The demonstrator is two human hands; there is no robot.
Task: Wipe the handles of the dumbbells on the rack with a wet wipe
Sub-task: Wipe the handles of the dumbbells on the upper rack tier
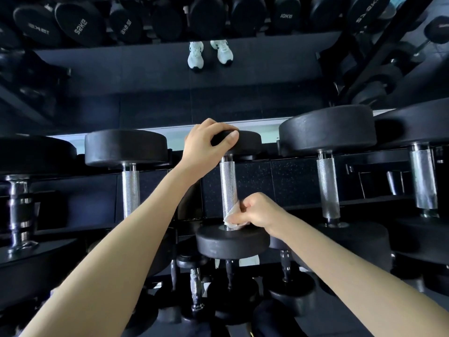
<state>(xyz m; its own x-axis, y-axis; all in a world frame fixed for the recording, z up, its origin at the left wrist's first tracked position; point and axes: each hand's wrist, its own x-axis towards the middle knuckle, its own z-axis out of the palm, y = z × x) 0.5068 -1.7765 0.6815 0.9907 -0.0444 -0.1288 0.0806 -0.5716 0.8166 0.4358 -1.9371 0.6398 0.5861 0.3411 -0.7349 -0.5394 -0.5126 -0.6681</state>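
Observation:
A black dumbbell lies on the top rack shelf in the middle, its knurled metal handle (228, 183) running away from me. My left hand (206, 144) grips the dumbbell's far head (247, 139) from above. My right hand (257, 212) is closed on a crumpled white wet wipe (232, 216), pressed against the near end of the handle just above the near head (232, 242). Part of the wipe is hidden in my fist.
More black dumbbells flank it: one to the left (130, 190), two to the right (329, 188) (424, 181), a chrome one at far left (19, 210). Smaller dumbbells sit on a lower shelf (196, 288). A mirror behind reflects shoes (210, 54) and weights.

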